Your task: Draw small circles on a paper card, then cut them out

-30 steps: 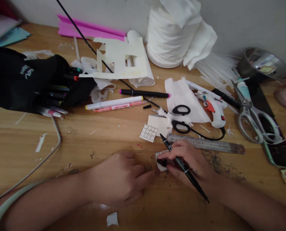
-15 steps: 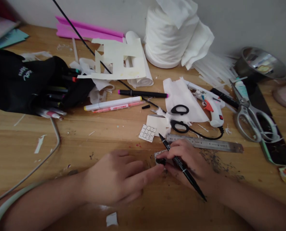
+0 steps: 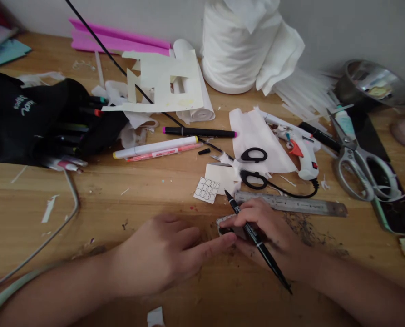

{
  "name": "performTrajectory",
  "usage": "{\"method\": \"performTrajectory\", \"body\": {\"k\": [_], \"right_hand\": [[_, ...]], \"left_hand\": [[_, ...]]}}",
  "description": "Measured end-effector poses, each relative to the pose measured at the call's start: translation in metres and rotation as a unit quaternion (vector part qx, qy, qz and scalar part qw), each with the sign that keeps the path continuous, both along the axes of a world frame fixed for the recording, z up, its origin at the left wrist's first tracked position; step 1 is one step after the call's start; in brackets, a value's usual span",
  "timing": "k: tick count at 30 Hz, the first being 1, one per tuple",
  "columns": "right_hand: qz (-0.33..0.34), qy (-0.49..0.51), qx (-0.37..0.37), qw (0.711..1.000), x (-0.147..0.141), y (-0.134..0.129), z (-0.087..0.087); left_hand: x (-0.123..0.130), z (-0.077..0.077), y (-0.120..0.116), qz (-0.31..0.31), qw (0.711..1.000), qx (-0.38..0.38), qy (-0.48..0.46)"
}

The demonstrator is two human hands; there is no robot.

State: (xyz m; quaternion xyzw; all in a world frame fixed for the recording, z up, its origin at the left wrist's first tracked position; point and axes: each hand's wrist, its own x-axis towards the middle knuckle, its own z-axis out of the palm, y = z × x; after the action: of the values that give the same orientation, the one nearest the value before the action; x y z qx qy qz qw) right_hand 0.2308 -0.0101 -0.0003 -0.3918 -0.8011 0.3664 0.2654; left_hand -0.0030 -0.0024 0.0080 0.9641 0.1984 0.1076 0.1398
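Observation:
A black double-ended pen (image 3: 256, 240) lies slanted in my right hand (image 3: 269, 234), its upper tip uncapped and pointing up-left. The fingers of that hand also press at a small white card (image 3: 220, 221) with drawn circles, mostly hidden beneath them. My left hand (image 3: 165, 254) reaches in from the left with its index finger stretched to the card's lower edge; its other fingers are curled, and a small dark shape shows between the fingertips. Just above lies another square card with overlapping circles (image 3: 207, 190), beside a blank cream paper (image 3: 219, 176).
Black-handled scissors (image 3: 254, 180), a steel ruler (image 3: 301, 204), a glue gun (image 3: 304, 156) and large scissors (image 3: 355, 168) lie beyond my right hand. Markers (image 3: 156, 147), a black pen bag (image 3: 28, 122), a white roll (image 3: 238, 50) and a metal bowl (image 3: 379, 86) are farther off.
The left index fingertip has shifted slightly right over the small card, and the dark piece there shows less. The view has moved slightly; the right hand keeps its hold on the pen.

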Motion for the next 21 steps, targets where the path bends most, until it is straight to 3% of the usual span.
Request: {"method": "performTrajectory", "body": {"k": [4, 6, 10, 21], "right_hand": [[-0.074, 0.060, -0.085, 0.992, 0.001, 0.003, 0.009], [-0.096, 0.095, -0.079, 0.988, 0.004, 0.006, 0.012], [-0.073, 0.117, -0.041, 0.990, 0.010, 0.009, 0.011], [-0.066, 0.037, -0.121, 0.990, 0.004, 0.013, 0.017]], "left_hand": [[-0.001, 0.001, -0.001, 0.000, 1.000, -0.019, 0.003], [-0.001, 0.002, -0.002, 0.004, 1.000, -0.022, -0.002], [-0.001, 0.003, -0.002, 0.004, 0.999, -0.031, -0.015], [0.001, 0.003, -0.005, 0.008, 0.999, -0.050, -0.010]]}}
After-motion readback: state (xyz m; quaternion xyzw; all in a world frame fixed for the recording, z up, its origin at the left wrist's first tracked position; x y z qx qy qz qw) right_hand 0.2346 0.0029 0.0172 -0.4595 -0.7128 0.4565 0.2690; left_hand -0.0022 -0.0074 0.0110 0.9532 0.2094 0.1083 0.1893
